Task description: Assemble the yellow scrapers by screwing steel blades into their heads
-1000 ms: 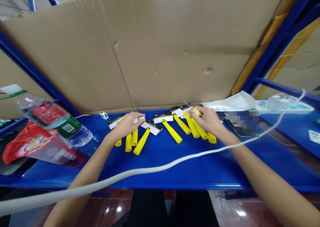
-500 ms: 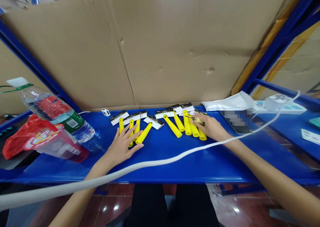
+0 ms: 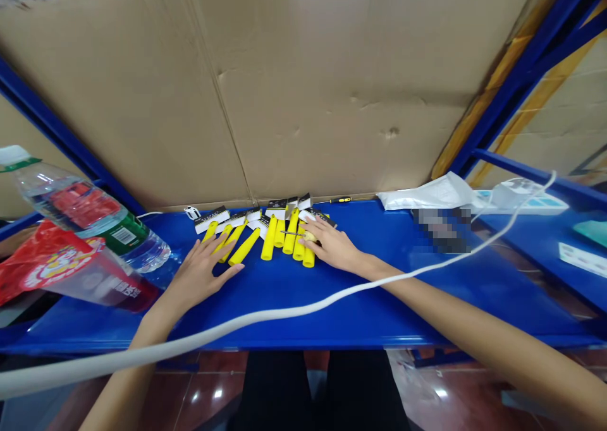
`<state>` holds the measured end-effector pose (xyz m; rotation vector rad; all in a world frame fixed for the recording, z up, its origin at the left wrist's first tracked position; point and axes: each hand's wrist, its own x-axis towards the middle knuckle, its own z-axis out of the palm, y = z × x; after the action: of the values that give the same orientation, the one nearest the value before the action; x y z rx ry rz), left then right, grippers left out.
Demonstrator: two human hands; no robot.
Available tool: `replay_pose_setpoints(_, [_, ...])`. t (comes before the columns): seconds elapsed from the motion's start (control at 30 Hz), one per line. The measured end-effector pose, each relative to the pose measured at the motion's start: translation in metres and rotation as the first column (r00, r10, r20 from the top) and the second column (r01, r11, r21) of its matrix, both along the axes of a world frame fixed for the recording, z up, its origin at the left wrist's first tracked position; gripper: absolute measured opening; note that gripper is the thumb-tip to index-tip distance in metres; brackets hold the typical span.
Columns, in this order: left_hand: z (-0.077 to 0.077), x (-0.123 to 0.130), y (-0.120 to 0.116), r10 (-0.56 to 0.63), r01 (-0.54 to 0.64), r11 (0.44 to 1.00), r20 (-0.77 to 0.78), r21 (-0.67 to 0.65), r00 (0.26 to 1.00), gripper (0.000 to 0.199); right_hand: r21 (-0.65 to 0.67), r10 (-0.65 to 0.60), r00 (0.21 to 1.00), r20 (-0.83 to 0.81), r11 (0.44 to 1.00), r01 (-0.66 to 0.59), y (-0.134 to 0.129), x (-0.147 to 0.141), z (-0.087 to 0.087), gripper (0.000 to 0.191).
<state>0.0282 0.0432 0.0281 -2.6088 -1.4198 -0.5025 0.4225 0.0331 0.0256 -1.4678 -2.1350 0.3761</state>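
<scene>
Several yellow tube-like handles (image 3: pixel 268 239), each with a black-and-white card tag (image 3: pixel 277 208), lie in two groups drawn close together on the blue table. My left hand (image 3: pixel 199 270) is open, palm down, its spread fingers resting over the left group of yellow handles (image 3: pixel 244 248). Against the right group lies my right hand (image 3: pixel 334 244), closed around a small screwdriver (image 3: pixel 310 236) with a pale yellow grip; its thin shaft points left across the yellow handles. Some fingertips of my right hand are hidden behind the tags.
Behind the tags lies a black-and-yellow screwdriver (image 3: pixel 340 200) beside the cardboard wall (image 3: pixel 332 90). A water bottle (image 3: pixel 95 210) and a cup (image 3: pixel 123 285) stand left. A white cable (image 3: pixel 327 303) crosses in front; a white packet (image 3: pixel 427 193) and a blurred-out phone (image 3: pixel 443 230) lie right.
My right hand has slid left, sweeping the right group of yellow handles up to the left group. The black-and-yellow screwdriver at the back now shows. My left hand stays over its handles.
</scene>
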Motion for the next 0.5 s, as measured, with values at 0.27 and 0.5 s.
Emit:
replay_pose_setpoints(0.27, [0.039, 0.113, -0.010, -0.340, 0.333, 0.940, 0.122, 0.070, 0.933, 0.062, 0.007, -0.156, 0.911, -0.382, 0.985, 0.172, 0.032, 0.044, -0.003, 0.048])
replay_pose_setpoints(0.5, [0.007, 0.189, 0.010, -0.485, 0.474, 0.873, -0.099, -0.113, 0.869, 0.064, -0.109, -0.348, 0.801, -0.487, 0.934, 0.339, 0.046, 0.089, -0.012, 0.025])
